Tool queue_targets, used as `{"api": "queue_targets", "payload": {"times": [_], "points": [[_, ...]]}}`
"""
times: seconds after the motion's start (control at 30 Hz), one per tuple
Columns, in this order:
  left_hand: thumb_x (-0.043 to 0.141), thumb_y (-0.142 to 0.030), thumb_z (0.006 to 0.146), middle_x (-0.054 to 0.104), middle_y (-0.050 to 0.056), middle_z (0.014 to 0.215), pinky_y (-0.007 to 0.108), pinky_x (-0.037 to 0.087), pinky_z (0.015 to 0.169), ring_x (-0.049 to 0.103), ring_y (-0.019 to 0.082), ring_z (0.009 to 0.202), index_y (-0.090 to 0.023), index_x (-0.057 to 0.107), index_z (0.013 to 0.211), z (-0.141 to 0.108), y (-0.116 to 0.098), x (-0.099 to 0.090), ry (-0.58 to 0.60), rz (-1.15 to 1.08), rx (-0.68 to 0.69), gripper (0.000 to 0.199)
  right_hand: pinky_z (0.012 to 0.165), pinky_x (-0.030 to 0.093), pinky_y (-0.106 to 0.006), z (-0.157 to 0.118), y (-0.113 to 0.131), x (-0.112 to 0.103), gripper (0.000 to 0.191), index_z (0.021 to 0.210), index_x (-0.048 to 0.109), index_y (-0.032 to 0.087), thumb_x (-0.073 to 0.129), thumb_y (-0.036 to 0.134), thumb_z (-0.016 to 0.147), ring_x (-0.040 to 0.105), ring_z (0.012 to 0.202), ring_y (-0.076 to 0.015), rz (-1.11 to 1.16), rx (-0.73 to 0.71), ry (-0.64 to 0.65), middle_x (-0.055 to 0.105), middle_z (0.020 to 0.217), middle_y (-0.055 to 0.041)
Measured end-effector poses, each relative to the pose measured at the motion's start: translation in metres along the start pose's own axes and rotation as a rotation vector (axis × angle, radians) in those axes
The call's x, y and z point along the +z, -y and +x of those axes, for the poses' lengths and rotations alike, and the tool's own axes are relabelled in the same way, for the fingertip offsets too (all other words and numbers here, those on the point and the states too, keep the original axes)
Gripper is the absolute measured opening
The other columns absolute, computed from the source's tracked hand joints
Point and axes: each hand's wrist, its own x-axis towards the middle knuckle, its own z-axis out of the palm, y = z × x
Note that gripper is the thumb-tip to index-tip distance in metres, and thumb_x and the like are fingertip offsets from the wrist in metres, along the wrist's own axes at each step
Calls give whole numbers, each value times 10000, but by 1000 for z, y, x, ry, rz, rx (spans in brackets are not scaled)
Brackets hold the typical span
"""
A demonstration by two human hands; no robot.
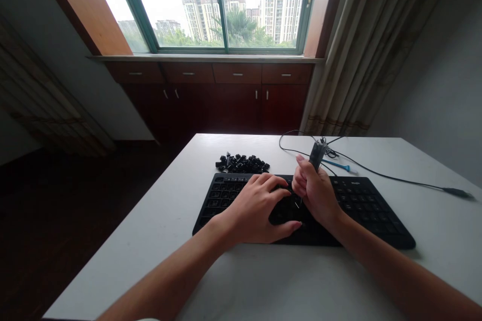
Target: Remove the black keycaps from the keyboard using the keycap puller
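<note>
A black keyboard (365,210) lies across the white table. Its left part shows bare key sockets, while keycaps sit on the right part. My left hand (259,205) rests on the keyboard's left-middle part, thumb and fingers spread, holding nothing visible. My right hand (314,188) is wrapped round a dark-handled tool (317,154), held upright over the middle of the keyboard. Thin wire-like tips of the tool show below the fist, close to the keys. Behind the keyboard's left half is a pile of loose black keycaps (244,164).
On the white table (150,261), a black cable (395,178) runs to a plug at the right edge. A blue stick-like tool (337,164) lies behind the keyboard. Beyond the table stand wooden cabinets (237,105) under a window, with curtains at both sides.
</note>
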Motion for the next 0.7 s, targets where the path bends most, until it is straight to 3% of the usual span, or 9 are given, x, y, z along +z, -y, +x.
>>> {"api": "queue_targets", "payload": {"times": [0.2,0.43,0.7], "points": [[699,-479,895,717,55,1170,466,479,978,638,265,1064,-221,751,1067,2,0,12,-54,-55,-7,314,407,243,-243,-4,-5,2,509,574,358,221,698,416,899,282,415,-68,11,-15,-19,324,483,83],[753,-432,853,732,52,1104,461,505,971,656,258,1014,-214,764,1023,2,2,13,-77,-159,-48,276,411,268,-241,-6,-8,6,492,577,377,219,684,423,904,303,412,-70,-18,-66,-9,348,477,82],[752,-404,857,736,53,1085,457,518,966,663,251,993,-219,768,986,3,4,12,-86,-184,-36,226,396,296,-232,-6,-4,9,459,609,415,223,699,452,887,331,419,-78,-78,-22,-48,379,497,74]]}}
